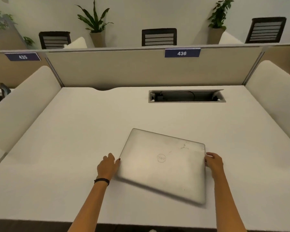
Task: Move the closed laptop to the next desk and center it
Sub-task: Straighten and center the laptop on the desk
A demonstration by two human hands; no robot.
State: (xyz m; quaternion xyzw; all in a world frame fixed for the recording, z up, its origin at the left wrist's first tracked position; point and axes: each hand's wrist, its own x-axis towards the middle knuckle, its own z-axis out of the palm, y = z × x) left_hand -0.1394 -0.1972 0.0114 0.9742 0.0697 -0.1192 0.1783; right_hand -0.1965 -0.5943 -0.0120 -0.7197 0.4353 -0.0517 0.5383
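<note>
A: Where is the laptop (164,164) now?

B: It lies closed on the white desk (74,139), toward 6 o'clock from the desk's middle and a little to the 3 o'clock side. It is turned askew: its far edge points to about 1 o'clock, not square to the partition (141,69).

A: And your hands?

B: Your left hand (107,166) touches the laptop's 9 o'clock edge with the fingers curled against it. Your right hand (213,162) wraps the 3 o'clock edge near the far corner. Both seem to pinch the edges (if the fingers go under, I cannot tell).

A: Why hold it so?

B: I judge that two opposite edges give you control of rotation, so you can square it. The cable tray (187,96) at 12 o'clock stands well apart. Which desk this is, the sign 436 (182,53) alone does not tell.
</note>
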